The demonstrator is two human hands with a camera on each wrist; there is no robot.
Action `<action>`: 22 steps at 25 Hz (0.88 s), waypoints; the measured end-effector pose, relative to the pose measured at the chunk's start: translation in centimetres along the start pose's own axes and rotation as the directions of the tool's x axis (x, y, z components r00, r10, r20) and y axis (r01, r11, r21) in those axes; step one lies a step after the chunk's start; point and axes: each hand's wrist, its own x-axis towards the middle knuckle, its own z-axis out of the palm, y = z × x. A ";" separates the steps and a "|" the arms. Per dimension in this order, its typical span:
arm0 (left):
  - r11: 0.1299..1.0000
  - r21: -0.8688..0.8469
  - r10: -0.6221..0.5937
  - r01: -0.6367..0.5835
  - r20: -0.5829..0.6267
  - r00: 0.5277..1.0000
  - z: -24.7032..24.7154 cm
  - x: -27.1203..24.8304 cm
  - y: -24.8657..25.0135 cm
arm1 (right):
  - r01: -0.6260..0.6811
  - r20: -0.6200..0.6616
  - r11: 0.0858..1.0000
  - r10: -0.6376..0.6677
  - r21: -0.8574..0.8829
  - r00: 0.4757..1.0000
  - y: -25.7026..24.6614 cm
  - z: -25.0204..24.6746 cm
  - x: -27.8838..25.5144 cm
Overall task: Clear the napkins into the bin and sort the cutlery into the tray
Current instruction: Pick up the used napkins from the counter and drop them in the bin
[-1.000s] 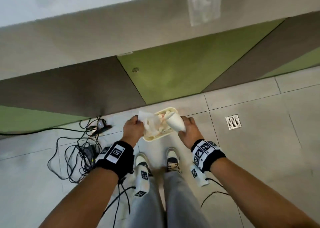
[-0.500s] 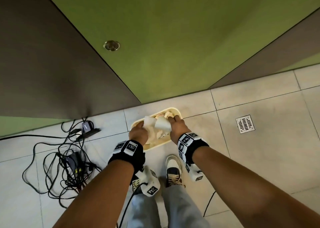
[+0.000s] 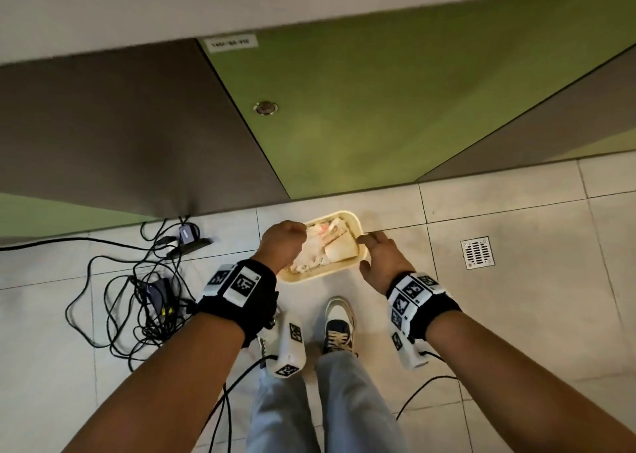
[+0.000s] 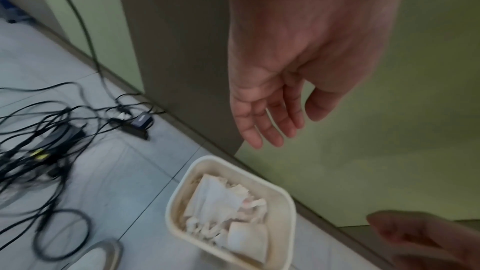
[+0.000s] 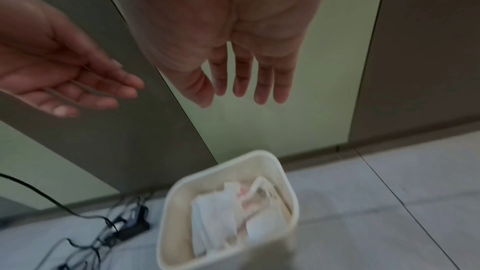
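Note:
A cream rectangular bin [image 3: 354, 219] [image 4: 285, 196] [image 5: 270, 157] stands on the floor tiles against the wall, holding crumpled white napkins [image 3: 320, 249] [image 4: 221, 202] [image 5: 221, 211]. My left hand [image 3: 280, 244] [image 4: 272, 127] hovers over the bin's left side, fingers straight and empty. My right hand [image 3: 377, 254] [image 5: 246, 88] hangs over the bin's right rim, fingers spread, holding nothing. No cutlery or tray is in view.
A tangle of black cables and adapters [image 3: 144, 291] [image 4: 46, 137] lies on the floor to the left of the bin. A floor drain [image 3: 477, 252] sits to the right. Green and brown wall panels [image 3: 344, 108] rise behind. My shoes [image 3: 339, 325] stand just below the bin.
Both hands held napkins over the bin a second ago, then pushed them down into it. Now the napkins lie in the bin and both hands have opened and lifted apart.

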 end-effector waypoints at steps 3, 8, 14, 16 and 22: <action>0.990 0.082 0.112 -0.117 0.064 0.992 -1.1 -6.9 3.9 | 0.154 -0.108 0.988 -0.151 0.022 0.983 -2.4 -5.5 -6.2; 0.929 0.062 0.352 -0.364 0.157 0.923 -4.7 -20.8 11.4 | 0.424 -0.359 0.904 -0.377 0.058 0.854 -7.5 -15.6 -18.4; 0.799 0.068 0.598 -0.597 0.003 0.801 -10.8 -32.4 19.8 | 0.553 -0.609 0.831 -0.467 -0.055 0.641 -12.2 -25.2 -24.4; 0.742 0.111 0.669 -0.661 -0.180 0.721 -12.8 -33.6 22.1 | 0.552 -0.665 0.831 -0.450 -0.068 0.595 -13.5 -27.9 -24.5; 0.516 0.624 0.855 -0.587 -0.330 0.401 -16.2 -31.3 27.2 | 0.413 -0.708 0.910 -0.313 -0.032 0.633 -17.3 -34.0 -21.3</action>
